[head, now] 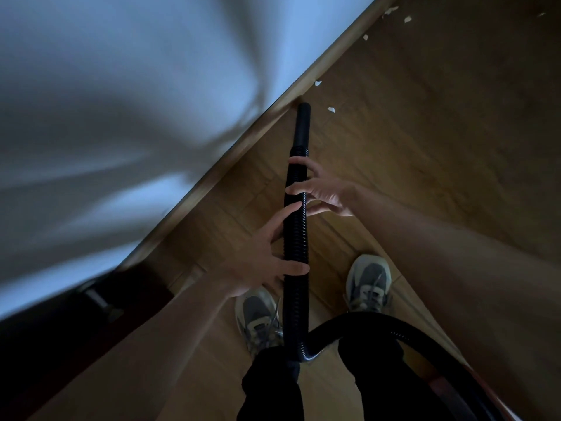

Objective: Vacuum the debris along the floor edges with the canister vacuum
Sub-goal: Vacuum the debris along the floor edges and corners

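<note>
The right hand (326, 192) wraps its fingers round the black ribbed vacuum hose (297, 235), and the left hand (258, 262) grips the same hose farther from the wooden baseboard (268, 121). Beyond the right hand, the hose ends in a smooth black nozzle (303, 126) whose tip sits against the baseboard. Small white paper scraps (331, 110) lie on the brown wooden floor (425, 147) along the baseboard. Grey sneakers (368, 281) stand well back from it.
</note>
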